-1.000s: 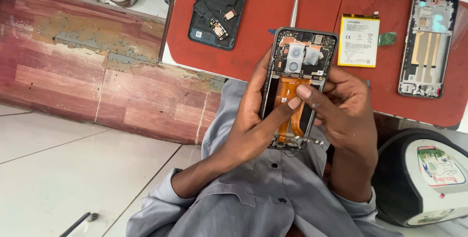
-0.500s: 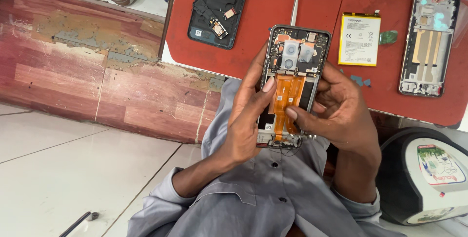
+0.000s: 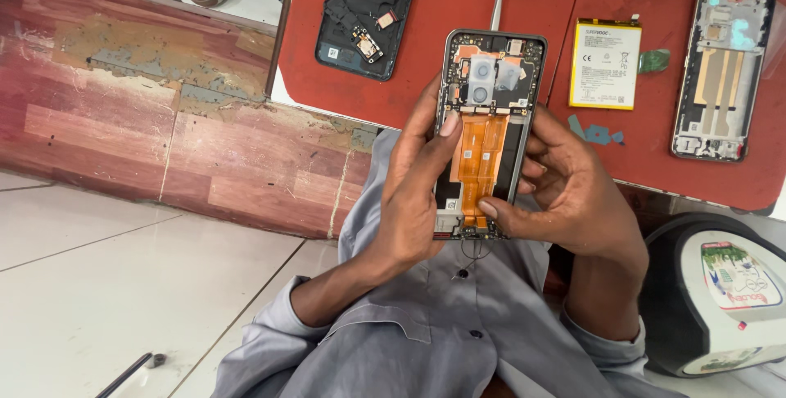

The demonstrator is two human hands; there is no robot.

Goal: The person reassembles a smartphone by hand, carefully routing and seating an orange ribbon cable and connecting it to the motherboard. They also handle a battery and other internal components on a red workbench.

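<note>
I hold an opened phone (image 3: 485,132) with its back cover off, showing camera modules at the top and orange flex cables down the middle. My left hand (image 3: 413,197) grips its left edge, thumb resting beside the flex cable. My right hand (image 3: 569,193) cups the right edge and its thumb presses near the lower end of the orange cable. The phone hangs above my lap, in front of a red work mat (image 3: 446,79).
On the red mat lie a dark phone back frame (image 3: 360,13), metal tweezers (image 3: 497,5), a white battery (image 3: 606,64) and another open phone frame (image 3: 722,70). A round black-and-white device (image 3: 712,300) sits at right. A dark tool (image 3: 123,375) lies on the tiled floor.
My right thumb has slid down the orange flex cable from near the camera area to its lower end. The phone stayed in both hands.
</note>
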